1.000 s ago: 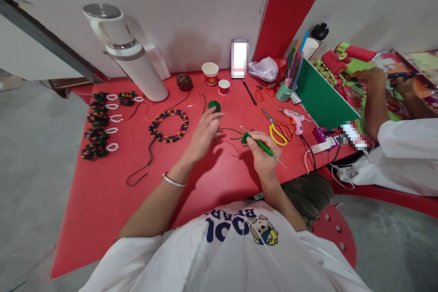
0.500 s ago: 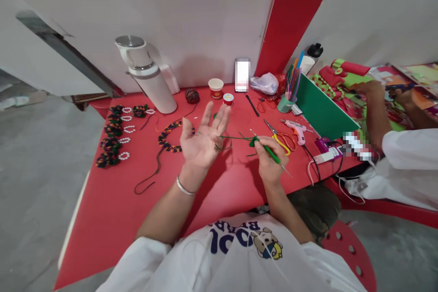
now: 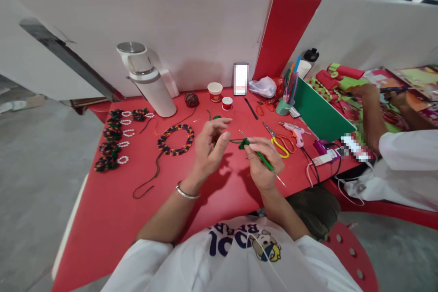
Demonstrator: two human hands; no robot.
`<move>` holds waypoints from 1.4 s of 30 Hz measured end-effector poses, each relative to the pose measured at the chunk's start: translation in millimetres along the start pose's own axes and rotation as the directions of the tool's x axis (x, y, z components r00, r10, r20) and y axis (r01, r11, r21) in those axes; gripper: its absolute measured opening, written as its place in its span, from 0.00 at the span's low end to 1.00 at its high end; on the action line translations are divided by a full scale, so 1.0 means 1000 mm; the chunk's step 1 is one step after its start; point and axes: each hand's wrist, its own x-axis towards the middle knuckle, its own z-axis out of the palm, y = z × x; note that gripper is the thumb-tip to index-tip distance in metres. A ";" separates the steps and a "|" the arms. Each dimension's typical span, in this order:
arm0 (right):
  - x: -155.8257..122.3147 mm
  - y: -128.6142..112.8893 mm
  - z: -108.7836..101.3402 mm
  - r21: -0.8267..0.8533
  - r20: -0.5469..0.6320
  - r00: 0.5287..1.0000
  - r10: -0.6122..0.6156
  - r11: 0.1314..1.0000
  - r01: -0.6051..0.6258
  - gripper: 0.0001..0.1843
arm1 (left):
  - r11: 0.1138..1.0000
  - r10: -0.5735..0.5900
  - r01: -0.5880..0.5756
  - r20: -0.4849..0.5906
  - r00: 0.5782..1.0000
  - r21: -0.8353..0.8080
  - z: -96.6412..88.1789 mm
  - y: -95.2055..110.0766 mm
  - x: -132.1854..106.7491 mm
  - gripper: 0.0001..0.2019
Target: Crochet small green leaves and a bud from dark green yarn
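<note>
My right hand (image 3: 260, 164) pinches a green-handled crochet hook (image 3: 265, 162) with a small green crochet piece (image 3: 244, 143) at its tip. A green yarn strand (image 3: 234, 140) runs from that piece to my left hand (image 3: 210, 148), whose fingers curl around the strand above the red table (image 3: 112, 210). Just behind my left hand lies a green yarn ball (image 3: 215, 118), mostly hidden. A silver bangle (image 3: 186, 193) sits on my left wrist.
A multicoloured crochet ring (image 3: 175, 139) and several small crochet flowers with pearl loops (image 3: 112, 141) lie to the left. A white flask (image 3: 148, 80), paper cup (image 3: 215, 91), scissors (image 3: 278, 139) and glue gun (image 3: 294, 130) are further back. A co-worker's hands (image 3: 367, 93) work at the right.
My left hand went from reaching at the yarn ball, to raised with palm open, to lowered and curled around the green strand. The head view shifted slightly.
</note>
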 end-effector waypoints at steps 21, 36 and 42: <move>-0.011 0.005 0.002 -0.033 0.019 0.996 0.083 0.996 -0.082 0.07 | 0.779 -0.509 0.545 0.195 0.839 -0.311 0.006 0.020 0.000 0.27; -0.008 0.008 0.002 0.102 0.010 0.934 0.356 0.929 -0.355 0.07 | 0.887 -0.427 0.446 0.159 0.890 -0.117 0.006 0.020 -0.003 0.20; -0.016 0.015 0.006 0.166 -0.076 0.889 0.452 0.885 -0.436 0.10 | 0.649 -0.617 0.683 0.292 0.731 -0.335 0.006 0.010 0.001 0.30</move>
